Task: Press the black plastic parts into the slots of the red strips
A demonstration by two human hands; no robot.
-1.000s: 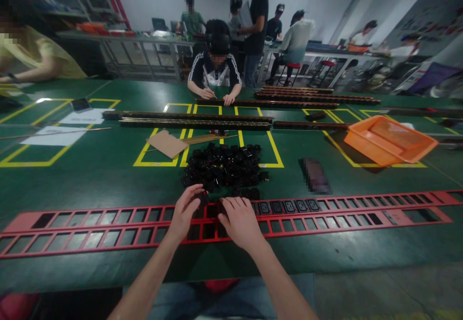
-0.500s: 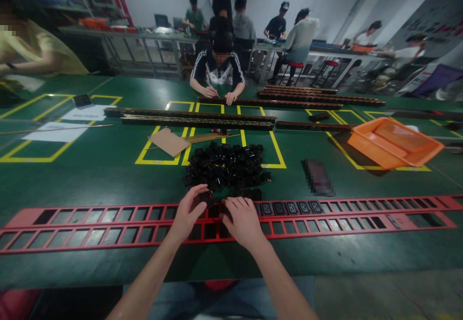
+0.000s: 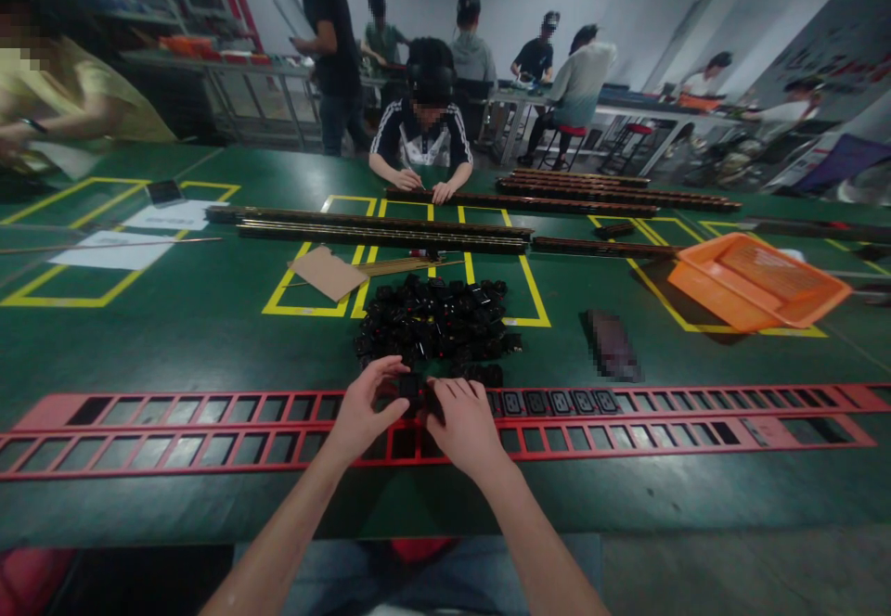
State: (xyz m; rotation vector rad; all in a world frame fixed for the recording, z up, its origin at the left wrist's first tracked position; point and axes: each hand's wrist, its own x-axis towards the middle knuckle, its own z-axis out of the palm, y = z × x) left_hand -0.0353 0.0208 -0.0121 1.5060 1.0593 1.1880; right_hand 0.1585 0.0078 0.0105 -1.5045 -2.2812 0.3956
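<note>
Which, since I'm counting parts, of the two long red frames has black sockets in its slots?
The far frame, nearer the black pile: black sockets sit in it, right of the right hand. The near frame shows none.

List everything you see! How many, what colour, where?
Table: one, green, foreground
Slotted strips: two, red, table's near side
Fitted sockets: at least five, black, far strip
Loose parts: many, black, heaped beyond strips
Single part: one, black, at far strip
Cardboard: one, brown, beyond heap, left
Basket: one, orange, right side
Phone-like item: one, dark, right of heap
Rails: several, dark, table's far half
Papers: two, white, far left
Tape outlines: several, yellow, on table
Stools: at least two, red, background
People: about nine, mixed clothing, left, opposite, background
Left hand: one, bare, at single part
Right hand: one, bare, over strips
</note>
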